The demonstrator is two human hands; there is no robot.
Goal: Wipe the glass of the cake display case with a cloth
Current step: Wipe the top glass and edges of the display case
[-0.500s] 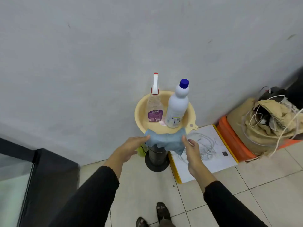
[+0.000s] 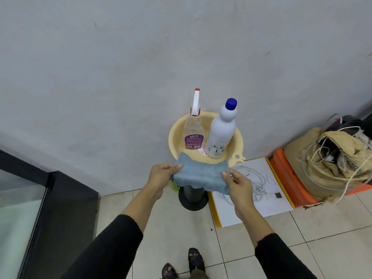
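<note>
Two grips now pinch the cloth [image 2: 201,175] by its ends, left hand [image 2: 161,178] and right hand [image 2: 239,184], stretching it at the near rim of the basin [image 2: 172,141], where a moment ago it hung draped. Picked up, it seems ready for the case glass [image 2: 18,214], well apart at left.

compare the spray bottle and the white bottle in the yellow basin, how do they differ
The spray bottle is clear; the white bottle is opaque. The spray bottle has a red-and-white trigger head, the white bottle a blue cap. The spray bottle's label is purple, the white bottle's mostly pale. Both stand in the yellow basin, side by side.
</note>
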